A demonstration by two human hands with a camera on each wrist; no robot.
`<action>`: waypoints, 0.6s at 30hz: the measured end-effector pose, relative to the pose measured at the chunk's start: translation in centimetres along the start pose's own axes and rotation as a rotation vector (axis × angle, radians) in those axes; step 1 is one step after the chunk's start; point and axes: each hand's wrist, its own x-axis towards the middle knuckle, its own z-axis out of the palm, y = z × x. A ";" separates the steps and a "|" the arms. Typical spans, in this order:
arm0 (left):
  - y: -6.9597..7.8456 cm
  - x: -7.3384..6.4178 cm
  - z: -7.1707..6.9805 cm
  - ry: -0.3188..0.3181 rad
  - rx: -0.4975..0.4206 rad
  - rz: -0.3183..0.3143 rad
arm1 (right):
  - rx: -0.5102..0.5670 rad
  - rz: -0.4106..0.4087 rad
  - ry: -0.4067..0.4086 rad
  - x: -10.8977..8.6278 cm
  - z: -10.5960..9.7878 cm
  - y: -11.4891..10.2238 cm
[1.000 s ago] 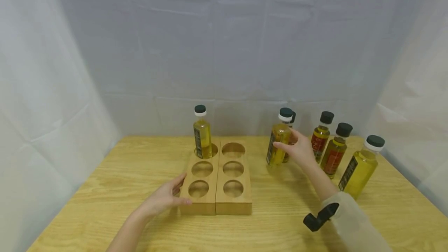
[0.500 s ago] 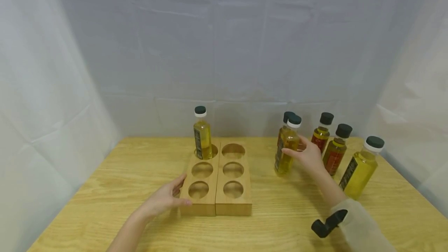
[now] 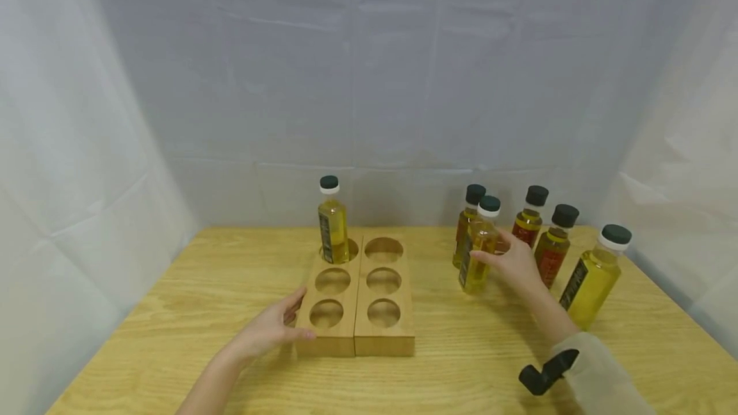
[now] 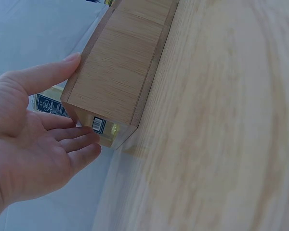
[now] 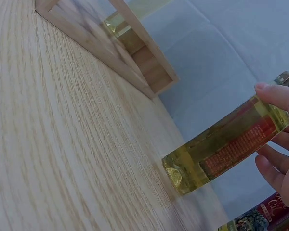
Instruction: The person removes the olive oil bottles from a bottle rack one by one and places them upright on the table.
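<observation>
My right hand (image 3: pixel 516 264) grips an oil bottle (image 3: pixel 474 271) with a dark green cap and white collar, thumb on the near side and fingers round the far side. It is upright in the head view, in front of a black-capped bottle (image 3: pixel 461 229); in the right wrist view its base (image 5: pixel 179 177) is close over the table. My left hand (image 3: pixel 265 332) holds the front left corner of a wooden bottle rack (image 3: pixel 326 346), thumb at the front and fingers along the side. A similar green-capped bottle (image 3: pixel 334 229) stands in the rack's back left hole.
Two black-capped bottles with red labels, one farther back (image 3: pixel 527 223) and one nearer (image 3: pixel 551 258), stand beyond the right forearm. A larger green-capped bottle (image 3: pixel 594 280) stands at the far right. Pale sheeting (image 3: pixel 375 114) hangs behind the wooden table (image 3: pixel 438 370).
The right hand has moved right and nearer with the oil bottle, lowering it and uncovering more of the black-capped bottle behind. My left hand and the rack have stayed put.
</observation>
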 end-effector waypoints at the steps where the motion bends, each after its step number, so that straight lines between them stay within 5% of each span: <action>1: 0.0 0.0 0.0 0.000 0.002 0.000 | -0.002 0.001 0.000 0.0 0.0 0.1; 12: 0.0 0.0 0.0 -0.003 -0.002 0.000 | -0.030 0.049 -0.040 0.1 -0.2 0.0; 18: 0.0 0.0 0.0 -0.004 -0.011 -0.012 | -0.025 -0.007 -0.042 -0.1 -0.2 0.4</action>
